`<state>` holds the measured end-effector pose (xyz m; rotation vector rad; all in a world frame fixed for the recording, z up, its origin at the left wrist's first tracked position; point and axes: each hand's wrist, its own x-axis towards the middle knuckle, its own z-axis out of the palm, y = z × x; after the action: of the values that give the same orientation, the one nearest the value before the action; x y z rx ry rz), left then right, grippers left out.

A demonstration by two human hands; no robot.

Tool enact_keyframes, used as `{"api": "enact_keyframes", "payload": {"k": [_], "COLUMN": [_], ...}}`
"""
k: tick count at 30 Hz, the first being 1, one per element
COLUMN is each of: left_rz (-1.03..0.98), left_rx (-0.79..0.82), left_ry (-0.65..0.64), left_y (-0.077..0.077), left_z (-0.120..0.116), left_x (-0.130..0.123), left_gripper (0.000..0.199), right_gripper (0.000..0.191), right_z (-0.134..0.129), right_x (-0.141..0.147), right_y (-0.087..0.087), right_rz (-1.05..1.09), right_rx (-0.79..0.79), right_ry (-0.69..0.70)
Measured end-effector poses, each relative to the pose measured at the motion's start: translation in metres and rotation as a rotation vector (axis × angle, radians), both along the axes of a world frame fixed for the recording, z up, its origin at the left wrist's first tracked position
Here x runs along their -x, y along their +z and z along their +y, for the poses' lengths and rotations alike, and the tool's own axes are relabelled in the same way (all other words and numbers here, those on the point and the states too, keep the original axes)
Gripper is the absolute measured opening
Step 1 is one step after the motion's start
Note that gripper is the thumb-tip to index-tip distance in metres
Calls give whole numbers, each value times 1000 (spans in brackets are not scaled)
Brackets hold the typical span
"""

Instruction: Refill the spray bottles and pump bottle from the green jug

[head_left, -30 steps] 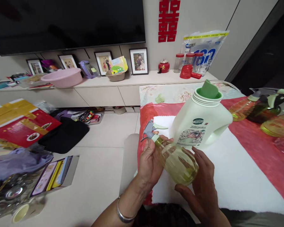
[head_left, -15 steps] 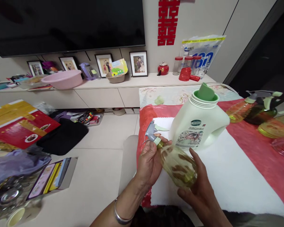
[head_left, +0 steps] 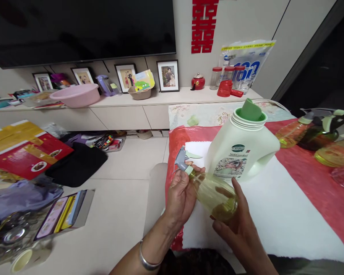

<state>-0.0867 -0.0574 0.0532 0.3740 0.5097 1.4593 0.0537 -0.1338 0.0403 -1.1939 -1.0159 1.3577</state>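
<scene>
A yellowish see-through spray bottle (head_left: 213, 191) lies tilted between my two hands, its grey trigger head (head_left: 181, 158) up to the left. My left hand (head_left: 180, 191), with a silver bangle at the wrist, is closed round the neck just below the head. At the lower right end, my right hand (head_left: 239, 225) cups the base, thumb underneath and fingers along the far side, partly seen through the plastic. Right behind the bottle stands a large pale green detergent jug (head_left: 243, 149) with a green spout in its uncapped mouth.
White cloth (head_left: 292, 214) over red sheeting (head_left: 309, 179) covers the table. More spray bottles, among them an orange-tinted one (head_left: 294, 131), stand at the right. A cabinet with a pink basin (head_left: 76, 95) and picture frames runs behind. Boxes and bags lie on the floor at left.
My right hand has shifted slightly on the bottle's base, and the bottle looks a little turned. My left hand keeps its hold on the neck.
</scene>
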Motion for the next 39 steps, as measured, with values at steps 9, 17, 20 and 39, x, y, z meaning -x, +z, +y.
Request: {"api": "enact_keyframes", "payload": {"k": [9, 17, 20, 39], "left_rz": [-2, 50, 64, 79], "left_rx": [-5, -39, -58, -28], "left_ry": [-49, -29, -76, -57], "left_y": [-2, -5, 0, 1], "left_z": [-1, -1, -3, -6], "left_x": [3, 7, 9, 3], "left_gripper": [32, 30, 33, 34], "right_gripper": [112, 121, 114, 90], "right_z": [5, 1, 6, 16], "right_x": [-11, -3, -12, -27], "right_y": [0, -6, -12, -55], "right_rz": [139, -16, 194, 155], "right_rx": [231, 101, 214, 111], "right_ry": [33, 33, 167, 222]}}
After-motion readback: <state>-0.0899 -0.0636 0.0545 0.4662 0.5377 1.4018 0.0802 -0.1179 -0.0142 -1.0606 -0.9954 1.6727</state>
